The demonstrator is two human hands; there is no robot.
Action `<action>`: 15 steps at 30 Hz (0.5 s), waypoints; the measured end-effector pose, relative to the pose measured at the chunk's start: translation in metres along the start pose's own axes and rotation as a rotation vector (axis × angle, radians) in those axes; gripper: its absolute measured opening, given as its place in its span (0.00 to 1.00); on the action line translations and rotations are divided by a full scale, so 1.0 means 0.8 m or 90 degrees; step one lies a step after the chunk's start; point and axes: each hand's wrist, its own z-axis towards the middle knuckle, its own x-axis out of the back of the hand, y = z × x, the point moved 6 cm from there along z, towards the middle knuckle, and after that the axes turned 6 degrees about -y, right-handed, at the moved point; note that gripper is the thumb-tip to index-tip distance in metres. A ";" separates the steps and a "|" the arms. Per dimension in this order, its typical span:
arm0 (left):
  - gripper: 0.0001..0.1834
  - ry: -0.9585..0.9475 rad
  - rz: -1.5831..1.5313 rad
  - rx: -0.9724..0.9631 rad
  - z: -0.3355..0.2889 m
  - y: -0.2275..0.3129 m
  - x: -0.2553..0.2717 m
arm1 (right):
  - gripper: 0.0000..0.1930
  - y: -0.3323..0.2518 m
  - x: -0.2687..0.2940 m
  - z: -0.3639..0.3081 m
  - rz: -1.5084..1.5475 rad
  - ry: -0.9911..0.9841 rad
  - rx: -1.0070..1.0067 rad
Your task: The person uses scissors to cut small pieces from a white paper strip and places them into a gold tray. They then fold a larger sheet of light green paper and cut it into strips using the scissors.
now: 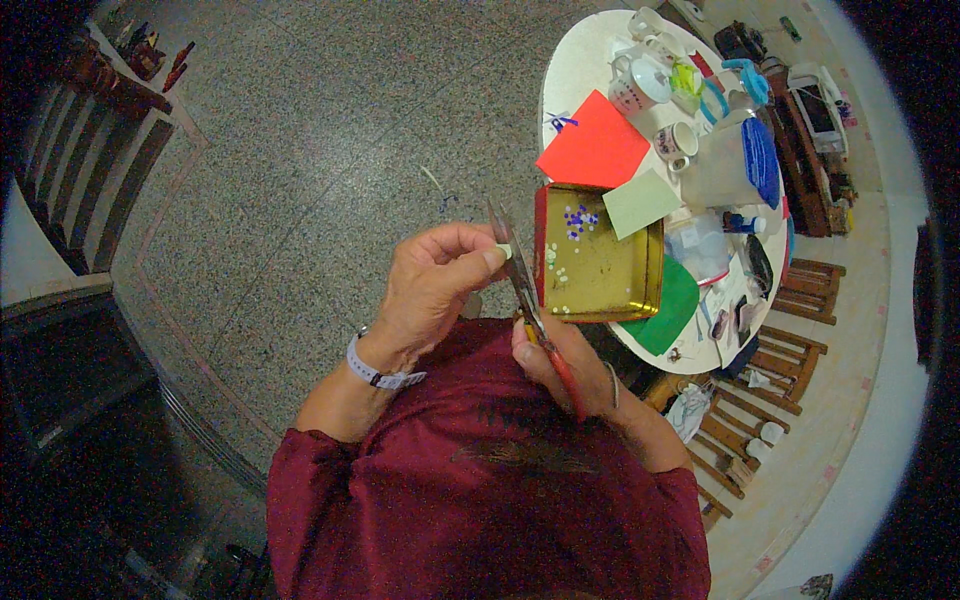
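Between the thumb and fingers of my left hand (435, 285) is a small pale green piece of paper (504, 250). My right hand (562, 365) grips a pair of scissors (528, 293) with red and yellow handles. The blades point away from me and lie right at the paper piece, a little apart at the tips. Just right of the scissors is a gold-coloured tin (600, 270) with a red outer side. Small blue and pale paper bits (580, 220) lie scattered on its bottom. A pale green sheet (640, 203) rests over the tin's far right corner.
The white oval table (575, 60) carries a red sheet (597, 140), a green sheet (665, 308), a lidded mug (638, 85), a cup (676, 142) and a blue-topped plastic bag (735, 165). Wooden slatted chairs (785, 360) stand at the right. Speckled floor (330, 130) spreads to the left.
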 end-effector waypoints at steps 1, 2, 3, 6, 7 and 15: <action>0.05 0.000 0.002 -0.001 0.000 0.001 -0.001 | 0.12 0.002 0.000 -0.001 0.001 0.003 -0.002; 0.05 -0.001 0.004 -0.003 -0.001 0.002 -0.001 | 0.12 0.003 0.000 -0.001 0.002 0.005 -0.004; 0.05 -0.002 0.006 -0.004 -0.001 0.003 -0.001 | 0.12 0.002 0.000 -0.001 0.003 0.003 -0.003; 0.05 -0.005 -0.016 -0.007 -0.002 0.003 -0.002 | 0.12 -0.001 0.001 0.000 0.000 -0.003 -0.001; 0.05 -0.002 -0.019 -0.003 -0.001 0.002 -0.002 | 0.12 -0.002 0.001 0.000 -0.003 -0.005 -0.001; 0.05 0.002 -0.046 0.001 0.000 0.003 0.001 | 0.11 -0.005 0.003 -0.001 -0.026 0.006 0.021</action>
